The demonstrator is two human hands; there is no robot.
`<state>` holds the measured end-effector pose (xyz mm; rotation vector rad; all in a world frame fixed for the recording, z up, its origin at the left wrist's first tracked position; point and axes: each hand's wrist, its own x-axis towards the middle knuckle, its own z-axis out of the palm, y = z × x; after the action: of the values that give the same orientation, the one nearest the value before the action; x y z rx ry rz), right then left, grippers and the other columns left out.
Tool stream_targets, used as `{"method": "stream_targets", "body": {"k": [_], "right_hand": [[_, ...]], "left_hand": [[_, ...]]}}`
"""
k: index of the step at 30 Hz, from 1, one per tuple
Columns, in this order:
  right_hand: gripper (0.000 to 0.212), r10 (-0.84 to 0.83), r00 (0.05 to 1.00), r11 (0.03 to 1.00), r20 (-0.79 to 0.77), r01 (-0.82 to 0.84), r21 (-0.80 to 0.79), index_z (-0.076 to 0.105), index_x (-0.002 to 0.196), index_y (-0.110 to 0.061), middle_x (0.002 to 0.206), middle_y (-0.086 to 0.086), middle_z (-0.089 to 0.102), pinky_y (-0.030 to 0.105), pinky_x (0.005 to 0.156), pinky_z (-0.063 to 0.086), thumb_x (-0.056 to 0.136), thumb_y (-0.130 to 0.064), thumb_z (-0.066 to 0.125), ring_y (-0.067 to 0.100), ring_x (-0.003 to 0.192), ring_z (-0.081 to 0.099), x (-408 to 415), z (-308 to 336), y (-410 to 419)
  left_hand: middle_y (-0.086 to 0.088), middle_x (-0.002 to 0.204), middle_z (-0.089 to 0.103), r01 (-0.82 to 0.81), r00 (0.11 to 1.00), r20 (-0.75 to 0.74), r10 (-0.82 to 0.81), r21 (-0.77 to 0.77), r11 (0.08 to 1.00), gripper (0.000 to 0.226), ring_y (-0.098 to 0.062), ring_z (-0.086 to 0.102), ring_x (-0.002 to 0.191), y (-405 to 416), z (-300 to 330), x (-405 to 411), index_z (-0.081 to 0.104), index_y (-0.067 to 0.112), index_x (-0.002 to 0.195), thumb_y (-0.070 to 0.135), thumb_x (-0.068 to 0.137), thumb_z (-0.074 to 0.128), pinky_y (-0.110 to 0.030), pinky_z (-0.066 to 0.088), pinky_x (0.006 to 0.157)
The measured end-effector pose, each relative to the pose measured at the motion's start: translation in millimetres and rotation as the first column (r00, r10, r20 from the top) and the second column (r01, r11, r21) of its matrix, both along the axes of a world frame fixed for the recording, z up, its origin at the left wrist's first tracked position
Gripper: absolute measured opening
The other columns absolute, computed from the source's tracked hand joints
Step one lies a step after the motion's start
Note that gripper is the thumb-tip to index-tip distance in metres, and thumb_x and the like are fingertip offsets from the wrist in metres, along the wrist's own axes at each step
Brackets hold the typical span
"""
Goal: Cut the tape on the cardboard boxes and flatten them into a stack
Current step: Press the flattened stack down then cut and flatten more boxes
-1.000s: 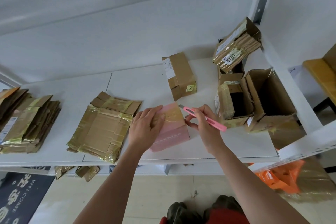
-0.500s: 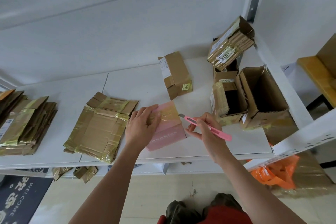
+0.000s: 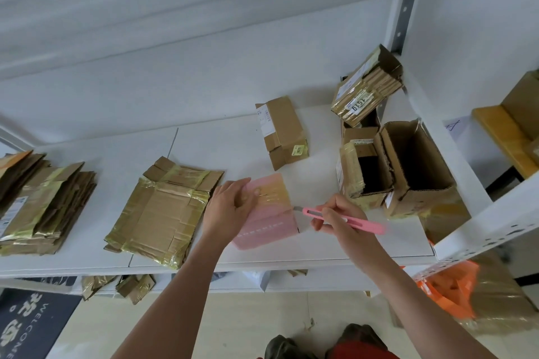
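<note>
A small pink box (image 3: pixel 267 218) lies on the white shelf (image 3: pixel 215 148) near its front edge. My left hand (image 3: pixel 229 205) lies flat on the box's top left, fingers over the yellowish tape. My right hand (image 3: pixel 339 217) grips a pink utility knife (image 3: pixel 344 216), whose blade tip touches the box's right edge. A flattened, taped cardboard box (image 3: pixel 164 213) lies to the left of the pink box. A stack of flattened boxes (image 3: pixel 40 204) sits at the far left.
A closed brown box (image 3: pixel 281 131) stands behind the pink one. Two open boxes (image 3: pixel 366 175) (image 3: pixel 417 169) and a taped box with a label (image 3: pixel 366 86) crowd the right end by the shelf post. Cardboard scraps (image 3: pixel 134 285) lie below, an orange bag (image 3: pixel 449 285) at lower right.
The knife came down from above the pink box's top right corner to its right edge. My left hand stayed pressed on the box. The camera view shifted slightly.
</note>
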<state>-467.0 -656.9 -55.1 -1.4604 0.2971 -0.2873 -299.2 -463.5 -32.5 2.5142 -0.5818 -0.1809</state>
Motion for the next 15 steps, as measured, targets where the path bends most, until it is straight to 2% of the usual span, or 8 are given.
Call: {"method": "stream_targets", "body": {"k": [1, 3, 5, 7, 9, 11, 13, 15], "right_hand": [[0.029, -0.016, 1.0, 0.999, 0.016, 0.017, -0.038, 0.052, 0.079, -0.006, 0.074, 0.01, 0.067, 0.051, 0.091, 0.053, 0.092, -0.032, 0.054, 0.026, 0.093, 0.069, -1, 1, -1], [0.033, -0.069, 0.996, 0.986, 0.054, 0.076, -0.148, 0.054, 0.087, -0.009, 0.073, 0.009, 0.064, 0.044, 0.073, 0.054, 0.09, -0.041, 0.052, 0.027, 0.076, 0.065, 1, 0, -2], [0.02, -0.075, 0.993, 0.931, 0.093, 0.103, -0.35, 0.052, 0.099, -0.015, 0.07, 0.006, 0.057, 0.037, 0.056, 0.046, 0.097, -0.034, 0.052, 0.022, 0.06, 0.053, 11, -7, -3], [0.006, -0.028, 0.994, 0.742, 0.104, 0.09, -0.664, 0.052, 0.103, -0.018, 0.073, -0.004, 0.051, 0.028, 0.05, 0.043, 0.101, -0.023, 0.049, 0.009, 0.06, 0.047, 27, -20, -4], [0.014, 0.001, 1.0, 0.565, 0.012, 0.009, -0.825, 0.055, 0.098, -0.017, 0.08, -0.004, 0.052, 0.026, 0.047, 0.04, 0.1, -0.025, 0.045, 0.011, 0.065, 0.049, 44, -38, -7], [0.017, -0.023, 0.984, 0.482, -0.174, -0.142, -0.864, 0.061, 0.106, -0.015, 0.095, 0.0, 0.056, 0.022, 0.052, 0.04, 0.094, -0.026, 0.056, 0.015, 0.077, 0.058, 54, -54, -9], [0.035, -0.023, 0.932, 0.422, -0.362, -0.319, -0.849, 0.055, 0.127, -0.02, 0.111, -0.001, 0.053, 0.024, 0.068, 0.047, 0.092, -0.016, 0.059, 0.015, 0.095, 0.058, 59, -61, -9], [0.045, -0.017, 0.876, 0.469, -0.482, -0.419, -0.777, 0.047, 0.139, -0.022, 0.12, 0.002, 0.051, 0.028, 0.082, 0.048, 0.096, -0.007, 0.05, 0.018, 0.104, 0.055, 62, -57, -8]], "left_hand": [[0.013, 0.114, 0.056, -0.033, 0.999, -0.019, 0.033, -0.003, 0.999, 0.045, -0.014, 0.051, 0.112, 0, 1, 2, 0.058, 0.027, 0.13, 0.053, 0.093, 0.054, -0.033, 0.046, 0.09], [0.009, 0.107, 0.055, -0.102, 0.994, -0.046, 0.103, 0.008, 0.995, 0.044, -0.017, 0.054, 0.103, 0, 2, 6, 0.06, 0.027, 0.125, 0.056, 0.092, 0.054, -0.038, 0.05, 0.087], [0.008, 0.102, 0.057, -0.202, 0.977, -0.07, 0.203, 0.02, 0.979, 0.038, -0.017, 0.056, 0.097, -2, 3, 8, 0.061, 0.027, 0.112, 0.057, 0.089, 0.057, -0.042, 0.051, 0.088], [0.007, 0.095, 0.06, -0.289, 0.952, -0.083, 0.294, 0.062, 0.955, 0.032, -0.017, 0.058, 0.088, 1, 6, 11, 0.058, 0.026, 0.093, 0.057, 0.087, 0.061, -0.04, 0.05, 0.084], [0.005, 0.088, 0.061, -0.325, 0.932, -0.131, 0.337, 0.105, 0.94, 0.034, -0.019, 0.058, 0.081, 5, 11, 14, 0.056, 0.022, 0.087, 0.054, 0.085, 0.064, -0.034, 0.046, 0.072], [0.003, 0.082, 0.06, -0.352, 0.91, -0.192, 0.368, 0.113, 0.929, 0.035, -0.019, 0.056, 0.075, 9, 14, 17, 0.055, 0.017, 0.083, 0.05, 0.085, 0.067, -0.033, 0.042, 0.066], [0.001, 0.076, 0.059, -0.379, 0.893, -0.22, 0.392, 0.099, 0.92, 0.038, -0.019, 0.054, 0.07, 14, 15, 19, 0.053, 0.014, 0.075, 0.048, 0.085, 0.067, -0.033, 0.042, 0.064], [0.0, 0.066, 0.054, -0.399, 0.886, -0.219, 0.41, 0.092, 0.912, 0.042, -0.018, 0.051, 0.061, 20, 16, 18, 0.05, 0.014, 0.067, 0.048, 0.086, 0.066, -0.032, 0.038, 0.057]]}}
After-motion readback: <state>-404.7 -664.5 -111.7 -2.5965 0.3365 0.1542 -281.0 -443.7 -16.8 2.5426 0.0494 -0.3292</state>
